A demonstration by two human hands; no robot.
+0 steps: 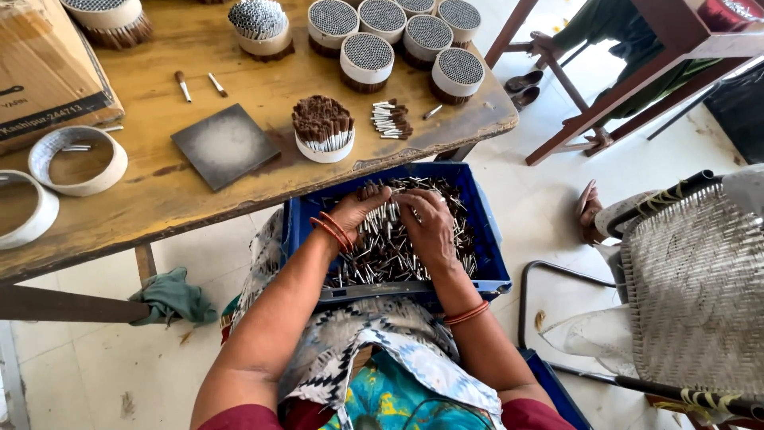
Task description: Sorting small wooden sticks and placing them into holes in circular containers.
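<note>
Both hands, left hand (356, 212) and right hand (427, 225), curled palm-down, gathering small brushes (382, 255) heaped in blue crate (485, 239) on lap, just beside wooden table (159, 191).

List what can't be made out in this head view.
- Fingertips of left hand and right hand: buried in the small brushes in the blue crate; grip unclear.
- Crate's near wall: hidden by the lap and forearms.
- White ring: cut by the left edge.
- Round bundle on the table: cut by the top edge.
- Person seated at top right: mostly hidden by a red frame.
</note>
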